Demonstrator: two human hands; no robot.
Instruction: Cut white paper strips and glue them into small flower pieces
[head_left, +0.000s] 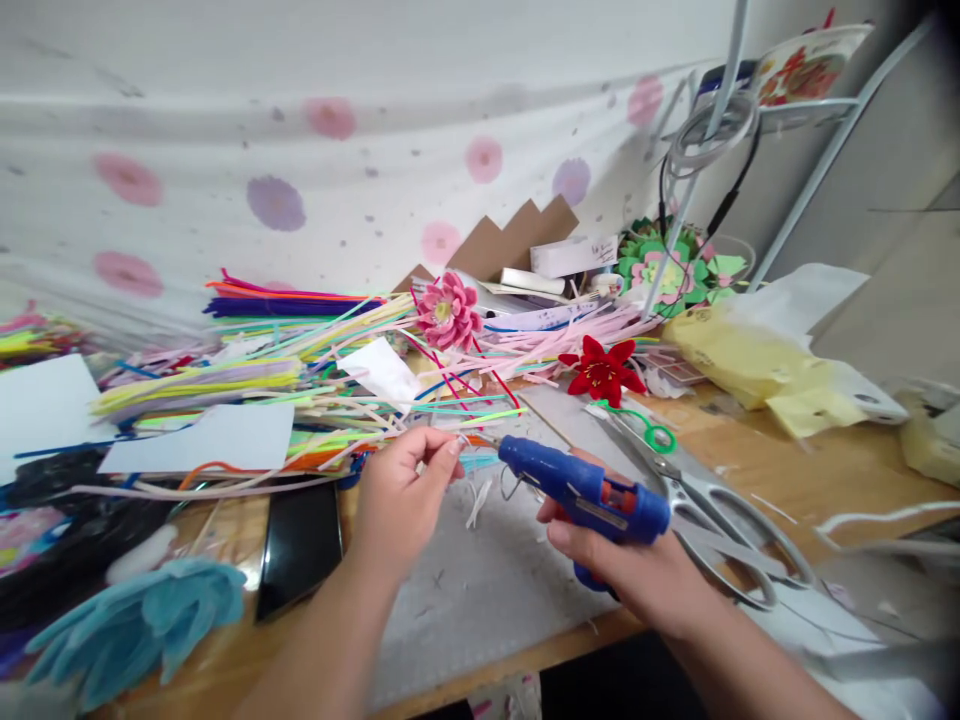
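Observation:
My right hand (600, 545) is wrapped round the grip of a blue hot glue gun (577, 485). The gun's nozzle points left, close to the fingertips of my left hand (412, 480). Thumb and forefinger of that left hand are pinched together on a small pale piece (463, 440), too small and blurred to name. Below the nozzle, whitish scraps (478, 500) show over the grey cutting mat (465, 610). Large scissors (712, 520) lie to the right of the glue gun.
Bundles of coloured pipe cleaners (300, 310) stretch along the back. A pink flower (448, 312) and a red flower (602, 370) stand among them. At left are a black phone (300, 545) and a blue flower (142, 620). A yellow bag (742, 355) lies right, under a metal rack (814, 110).

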